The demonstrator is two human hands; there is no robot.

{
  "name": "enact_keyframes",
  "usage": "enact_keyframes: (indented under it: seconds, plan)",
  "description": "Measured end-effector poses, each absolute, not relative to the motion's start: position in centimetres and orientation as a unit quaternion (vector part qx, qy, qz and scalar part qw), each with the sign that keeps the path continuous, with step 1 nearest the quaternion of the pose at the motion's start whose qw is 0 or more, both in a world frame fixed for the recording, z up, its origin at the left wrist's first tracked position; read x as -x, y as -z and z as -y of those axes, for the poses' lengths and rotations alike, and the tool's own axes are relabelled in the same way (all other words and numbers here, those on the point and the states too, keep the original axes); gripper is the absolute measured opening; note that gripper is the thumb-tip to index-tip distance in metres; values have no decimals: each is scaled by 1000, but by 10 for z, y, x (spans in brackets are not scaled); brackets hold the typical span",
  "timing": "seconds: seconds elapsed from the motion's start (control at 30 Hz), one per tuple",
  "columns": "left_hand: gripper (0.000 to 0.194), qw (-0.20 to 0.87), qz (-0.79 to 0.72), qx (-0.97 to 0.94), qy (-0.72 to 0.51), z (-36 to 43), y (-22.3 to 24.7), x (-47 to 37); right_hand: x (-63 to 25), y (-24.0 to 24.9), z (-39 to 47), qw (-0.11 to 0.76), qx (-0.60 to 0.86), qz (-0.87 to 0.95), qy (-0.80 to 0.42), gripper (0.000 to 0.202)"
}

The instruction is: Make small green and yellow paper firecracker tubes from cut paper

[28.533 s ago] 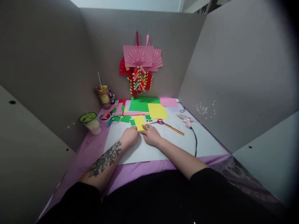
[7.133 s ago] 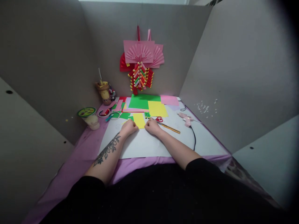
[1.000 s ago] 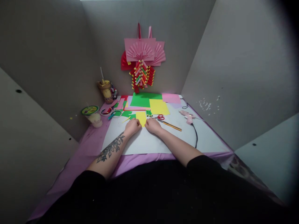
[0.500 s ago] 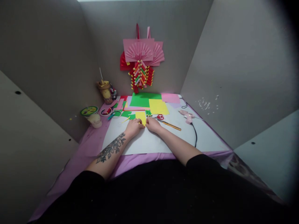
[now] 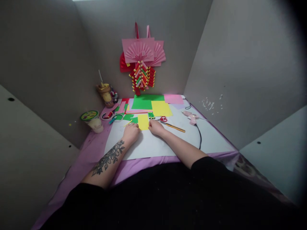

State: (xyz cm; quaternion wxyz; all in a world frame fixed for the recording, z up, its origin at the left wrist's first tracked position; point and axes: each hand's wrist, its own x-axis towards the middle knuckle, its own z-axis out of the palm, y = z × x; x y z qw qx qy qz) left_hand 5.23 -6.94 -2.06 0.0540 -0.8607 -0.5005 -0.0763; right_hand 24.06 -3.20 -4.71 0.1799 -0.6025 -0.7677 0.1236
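A small yellow paper sheet lies on the white work surface between my two hands. At its right edge, my right hand is closed, with curled fingertips against the paper. My left hand rests by the lower left edge, fingers bent and pressed together; whatever they may hold is hidden. Just beyond the left fingertips is a thin yellow strip. Several green paper rolls with yellow ends stand behind the sheet. Red-handled scissors and a yellow-and-black pencil lie to the right of my right hand.
A pink glue gun with a black cord lies at right. Green, yellow and pink sheets cover the back. Tape rolls and cups stand at left. Paper firecracker ornaments hang on the wall.
My left hand has moved left, away from my right hand, and more of the small yellow sheet shows between them. My right hand stays at the sheet's right edge. The view has shifted slightly.
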Motion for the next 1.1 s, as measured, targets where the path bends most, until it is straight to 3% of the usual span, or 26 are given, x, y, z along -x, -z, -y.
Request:
enact_keyframes:
  seconds: [0.27, 0.4, 0.9, 1.1]
  plan:
    - [28, -5, 558, 805, 201, 63, 34, -48, -245, 52, 35, 221, 590, 763, -145, 14]
    - [23, -32, 545, 816, 191, 57, 38, -48, -251, 58, 35, 261, 559, 765, -184, 22]
    - [16, -52, 536, 821, 191, 54, 40, -48, -254, 54, 41, 221, 550, 794, -134, 9]
    - [29, -39, 546, 800, 244, 54, 40, -43, -253, 56, 40, 232, 554, 789, -129, 10]
